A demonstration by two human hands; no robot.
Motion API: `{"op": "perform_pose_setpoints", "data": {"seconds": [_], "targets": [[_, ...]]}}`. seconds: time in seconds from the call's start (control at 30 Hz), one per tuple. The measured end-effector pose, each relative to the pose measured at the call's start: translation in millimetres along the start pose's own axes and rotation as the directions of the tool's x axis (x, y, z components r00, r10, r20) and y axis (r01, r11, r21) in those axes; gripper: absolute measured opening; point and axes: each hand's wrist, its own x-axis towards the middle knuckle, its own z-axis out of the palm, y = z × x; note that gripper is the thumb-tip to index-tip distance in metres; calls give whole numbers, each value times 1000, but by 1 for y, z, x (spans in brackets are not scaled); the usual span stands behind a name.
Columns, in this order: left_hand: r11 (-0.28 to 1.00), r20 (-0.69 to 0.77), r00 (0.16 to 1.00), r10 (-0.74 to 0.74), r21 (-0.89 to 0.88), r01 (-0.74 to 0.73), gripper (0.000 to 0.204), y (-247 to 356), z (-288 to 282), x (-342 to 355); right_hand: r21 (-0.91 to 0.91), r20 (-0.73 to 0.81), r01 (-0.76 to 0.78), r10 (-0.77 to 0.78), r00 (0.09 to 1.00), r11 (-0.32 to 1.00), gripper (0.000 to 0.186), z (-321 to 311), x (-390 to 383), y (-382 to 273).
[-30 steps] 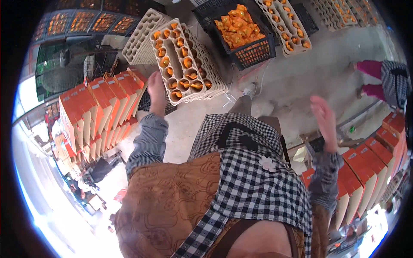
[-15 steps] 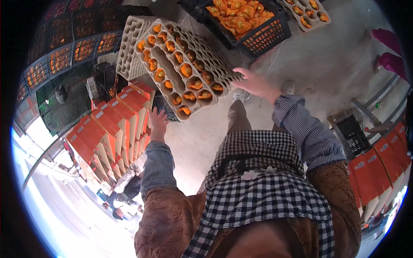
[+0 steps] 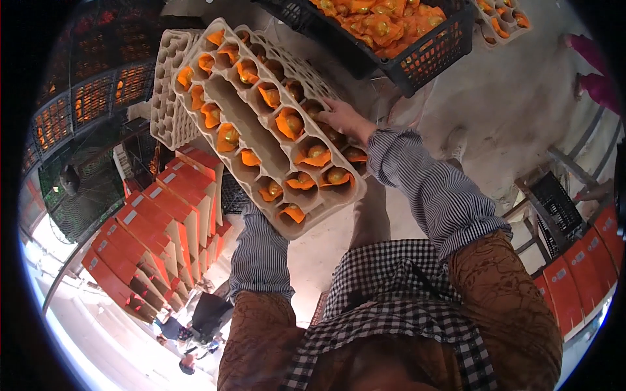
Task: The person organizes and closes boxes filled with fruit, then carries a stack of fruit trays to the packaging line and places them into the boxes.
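A moulded-pulp tray [image 3: 287, 151] holds fruits in orange wrappers, with one long trough of bare cups down its middle. It lies tilted on a stack of like trays, its near corner toward me. My left forearm [image 3: 261, 251] runs up under that near-left corner, and the tray hides my left hand. At the right side, my right hand [image 3: 345, 122] closes over the edge beside a row of darker fruits [image 3: 313, 108]. Some of its fingertips are hidden there. A second stack of bare pulp trays [image 3: 171, 88] stands just to the left.
A black crate [image 3: 427, 62] of orange-wrapped fruits stands beyond the trays. Another pulp tray [image 3: 505, 23] lies at the far right. Red-and-brown cartons [image 3: 147, 221] line the left, with more cartons [image 3: 574, 274] at right. Another person's purple-clad legs [image 3: 593, 75] show at the right edge.
The fruit tray appears larger and nearer. My left hand has passed under its near-left corner. My right hand has moved left onto the tray's right side.
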Motion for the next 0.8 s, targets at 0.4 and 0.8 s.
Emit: {"op": "perform_pose_setpoints", "data": {"seconds": [0.4,0.8], "targets": [[997,-132,989,-62,43,68,61,-22,22,-4,-244,-81,175,-200,976,954,64,-2,-20,11],[982,452,891,-44,184,-45,60,-10,122,71,-248,-531,318,-403,745,915,55,17,-73,2]]}}
